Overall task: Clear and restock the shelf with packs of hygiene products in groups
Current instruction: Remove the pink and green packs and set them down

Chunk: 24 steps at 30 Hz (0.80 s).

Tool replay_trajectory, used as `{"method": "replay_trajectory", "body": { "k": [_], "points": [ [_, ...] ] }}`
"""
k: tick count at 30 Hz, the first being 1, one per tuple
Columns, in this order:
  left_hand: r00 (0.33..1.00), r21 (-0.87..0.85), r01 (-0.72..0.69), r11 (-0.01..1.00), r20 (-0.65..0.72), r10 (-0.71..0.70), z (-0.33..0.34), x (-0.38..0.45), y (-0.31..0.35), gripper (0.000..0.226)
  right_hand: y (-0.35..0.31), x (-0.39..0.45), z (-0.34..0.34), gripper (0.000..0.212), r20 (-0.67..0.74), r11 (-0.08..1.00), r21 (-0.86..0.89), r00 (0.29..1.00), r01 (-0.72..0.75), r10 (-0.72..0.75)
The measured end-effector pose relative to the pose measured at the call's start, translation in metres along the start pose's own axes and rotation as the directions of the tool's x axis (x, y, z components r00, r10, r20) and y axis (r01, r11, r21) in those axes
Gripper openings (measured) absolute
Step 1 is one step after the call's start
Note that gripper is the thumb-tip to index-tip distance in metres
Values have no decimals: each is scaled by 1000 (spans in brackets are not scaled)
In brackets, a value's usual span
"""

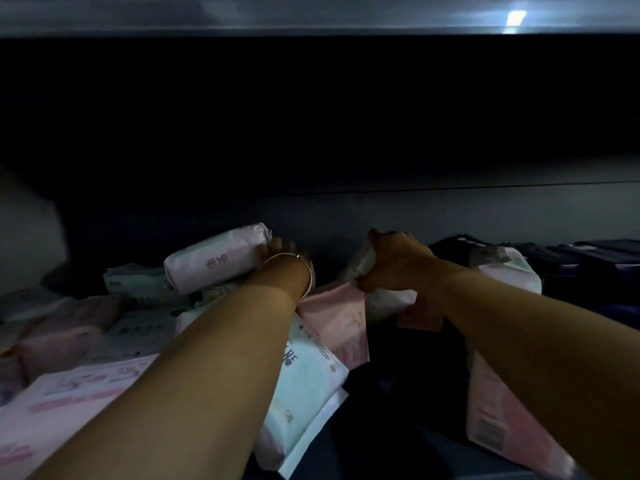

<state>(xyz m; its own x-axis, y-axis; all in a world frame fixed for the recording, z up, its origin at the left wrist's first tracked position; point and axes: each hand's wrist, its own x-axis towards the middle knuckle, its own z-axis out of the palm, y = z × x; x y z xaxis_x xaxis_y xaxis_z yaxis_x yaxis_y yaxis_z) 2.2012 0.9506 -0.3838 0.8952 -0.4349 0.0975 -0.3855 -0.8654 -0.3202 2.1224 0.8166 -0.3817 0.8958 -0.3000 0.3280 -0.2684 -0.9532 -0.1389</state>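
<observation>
Two packs are in our grip at once, deep in the dim grey metal shelf (pixel 485 216). Our left hand (pixel 284 258), a thin bangle (pixel 304 271) at the wrist, curls its fingers round the right end of a pale pink, pillow-shaped plastic-wrapped pack (pixel 214 259), which is tilted and raised just above the loose heap of packs to that hand's left and below it. Our right hand (pixel 398 261) is clamped on the crumpled top of a soft whitish-pink wrapped pack (pixel 388 299) directly beneath its knuckles; just how much of the pack the fingers enclose we cannot tell in this light.

We judge these packs to be light, soft and squashy, with slick film that dents and slides under pressure. An end pinch, as on the left, lets a pack droop and twist; we would do better spanning the middle across its narrow width, fingers one side and thumb the other, squeezing only enough to stop slipping. The crimped seam at each end gives a surer bite than the smooth face.

Nearer us, under the left forearm, lies a flat white-and-mint pack (pixel 304 389); under the right forearm, a pink barcoded pack (pixel 495 424).
</observation>
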Motion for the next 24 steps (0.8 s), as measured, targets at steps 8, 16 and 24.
{"method": "replay_trajectory", "body": {
  "k": [8, 16, 24],
  "points": [
    [986, -206, -13, 979, -164, -22, -6, -3, -4, 73, 3, -14, -9, 79, -53, 991, 89, 993, -103, 108],
    [905, -456, -141, 879, -419, -73, -37, -45, -13, 90, 0, -53, -51, 73, -229, 977, 189, 963, -98, 141],
    [828, -557, -119, 822, -512, -227, -66, -152, -24, 77, -5, -146, -101, 69, -403, 955, 296, 911, 35, 91]
  ]
}}
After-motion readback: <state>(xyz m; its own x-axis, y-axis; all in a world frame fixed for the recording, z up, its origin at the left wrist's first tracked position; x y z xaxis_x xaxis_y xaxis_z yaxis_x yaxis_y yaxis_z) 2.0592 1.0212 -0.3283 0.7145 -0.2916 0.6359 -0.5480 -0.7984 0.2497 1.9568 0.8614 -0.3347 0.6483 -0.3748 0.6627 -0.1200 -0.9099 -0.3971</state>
